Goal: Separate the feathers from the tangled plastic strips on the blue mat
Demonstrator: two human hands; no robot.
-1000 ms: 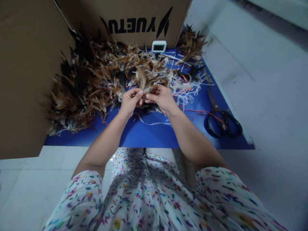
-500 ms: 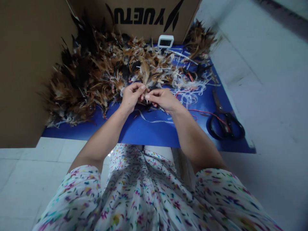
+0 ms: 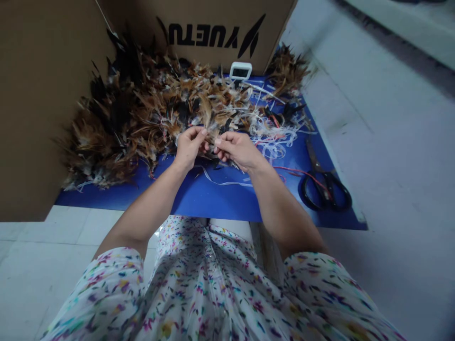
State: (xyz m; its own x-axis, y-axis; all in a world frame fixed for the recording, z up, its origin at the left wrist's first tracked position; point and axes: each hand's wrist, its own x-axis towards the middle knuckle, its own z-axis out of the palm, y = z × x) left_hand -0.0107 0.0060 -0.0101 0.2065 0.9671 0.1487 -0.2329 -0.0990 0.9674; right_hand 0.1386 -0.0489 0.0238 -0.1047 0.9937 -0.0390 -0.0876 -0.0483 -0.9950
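Both hands are close together at the near edge of a wide pile of brown and black feathers [image 3: 156,104]. My left hand [image 3: 191,146] pinches the base of a light brown feather [image 3: 205,111] that points up and away. Just to its right, my right hand [image 3: 235,149] is closed, thumb against fingers; whatever it grips is too small to make out. A small gap separates the two sets of fingertips. Beside my right hand lies a tangle of clear and white strips [image 3: 275,137], with a red cord [image 3: 300,170] running toward the scissors.
Black-handled scissors [image 3: 325,189] lie at the right of the blue table [image 3: 216,203]. A small white display device [image 3: 241,70] stands before a cardboard box [image 3: 213,12]. Another cardboard panel [image 3: 31,118] rises at the left. More feathers [image 3: 287,71] lie at the back right.
My hands have moved slightly apart, the left one shifting a little left. The whole view has shifted slightly, with the table and scissors now further left.
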